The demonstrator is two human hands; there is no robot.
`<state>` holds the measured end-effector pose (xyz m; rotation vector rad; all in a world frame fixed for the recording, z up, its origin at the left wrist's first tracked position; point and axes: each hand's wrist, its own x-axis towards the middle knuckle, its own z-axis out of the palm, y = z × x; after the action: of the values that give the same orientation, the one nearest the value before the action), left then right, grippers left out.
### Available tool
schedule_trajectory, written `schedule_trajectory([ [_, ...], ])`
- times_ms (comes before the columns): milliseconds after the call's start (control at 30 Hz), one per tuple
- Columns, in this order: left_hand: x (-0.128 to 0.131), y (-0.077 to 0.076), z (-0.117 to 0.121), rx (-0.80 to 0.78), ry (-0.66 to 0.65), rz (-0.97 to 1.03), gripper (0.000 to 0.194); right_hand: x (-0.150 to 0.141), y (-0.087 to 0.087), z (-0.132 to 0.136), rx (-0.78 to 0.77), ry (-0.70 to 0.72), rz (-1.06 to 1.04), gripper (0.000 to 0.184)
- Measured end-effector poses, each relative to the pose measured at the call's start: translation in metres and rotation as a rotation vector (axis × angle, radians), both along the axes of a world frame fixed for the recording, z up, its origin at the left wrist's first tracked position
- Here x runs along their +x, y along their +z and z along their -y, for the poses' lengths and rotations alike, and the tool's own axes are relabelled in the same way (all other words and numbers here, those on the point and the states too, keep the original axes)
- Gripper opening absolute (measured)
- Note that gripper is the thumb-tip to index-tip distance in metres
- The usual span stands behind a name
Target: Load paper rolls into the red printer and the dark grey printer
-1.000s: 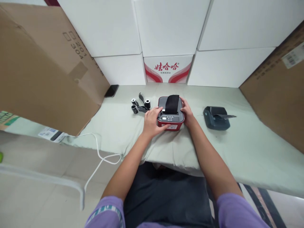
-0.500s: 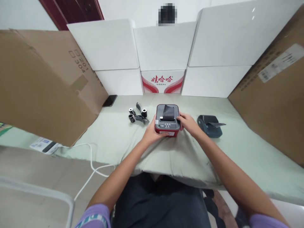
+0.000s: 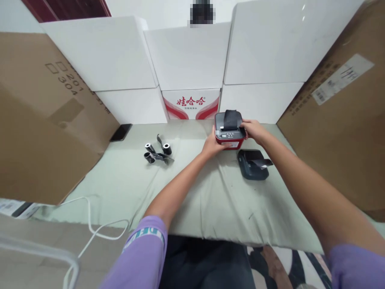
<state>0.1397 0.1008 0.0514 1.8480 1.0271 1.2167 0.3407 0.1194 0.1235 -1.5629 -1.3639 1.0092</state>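
Between my two hands is a small red label printer with a dark grey top, and a strip of black paper sticks up from its slot. My left hand grips its left side and front, thumb across the front. On the opposite side my right hand holds it by the right edge. Whether its base touches the cloth is hard to tell. Just in front of it sits a second, dark blue-grey printer, with a dark strip poking out to the right.
Several small black paper rolls lie to the left on the green cloth. A phone rests by the left cardboard sheet. White boxes wall off the back, another cardboard the right. A white cable hangs at left.
Both my hands have carried the red label printer away from me and to the right, to behind the dark printer. My view has shifted somewhat too.
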Motion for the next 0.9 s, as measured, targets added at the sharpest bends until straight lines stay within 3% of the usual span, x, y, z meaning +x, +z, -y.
schedule_trajectory([
  [133, 0.015, -0.006, -0.012, -0.036, -0.045, -0.061, 0.110, 0.015, -0.016, -0.007, -0.093, -0.075, -0.048, 0.011],
  [233, 0.017, -0.010, -0.003, -0.065, -0.078, -0.100, 0.107, 0.030, -0.023, -0.002, -0.119, -0.078, -0.132, 0.012],
  [333, 0.011, -0.022, 0.031, -0.093, 0.112, -0.221, 0.106, 0.053, -0.038, 0.024, -0.059, -0.107, -0.206, 0.020],
  [400, 0.007, -0.030, 0.060, -0.080, 0.236, -0.327, 0.100, 0.068, -0.056, 0.054, 0.017, -0.202, -0.266, 0.022],
  [500, 0.013, -0.037, 0.094, -0.043, 0.062, -0.509, 0.105, 0.078, -0.085, 0.102, 0.077, -0.302, -0.390, 0.025],
  [600, 0.029, -0.036, 0.102, 0.012, -0.195, -0.609, 0.112, 0.064, -0.100, 0.133, 0.043, -0.311, -0.493, 0.028],
  [733, 0.032, -0.034, 0.101, -0.004, -0.278, -0.590, 0.108, 0.025, -0.093, 0.145, 0.121, -0.359, -0.537, 0.032],
  [800, 0.014, -0.032, 0.106, -0.032, -0.267, -0.552, 0.110, 0.002, -0.087, 0.145, 0.152, -0.318, -0.544, 0.035],
  [900, -0.040, -0.023, 0.119, -0.024, -0.228, -0.509, 0.109, -0.040, -0.085, 0.146, 0.143, -0.182, -0.565, 0.044],
])
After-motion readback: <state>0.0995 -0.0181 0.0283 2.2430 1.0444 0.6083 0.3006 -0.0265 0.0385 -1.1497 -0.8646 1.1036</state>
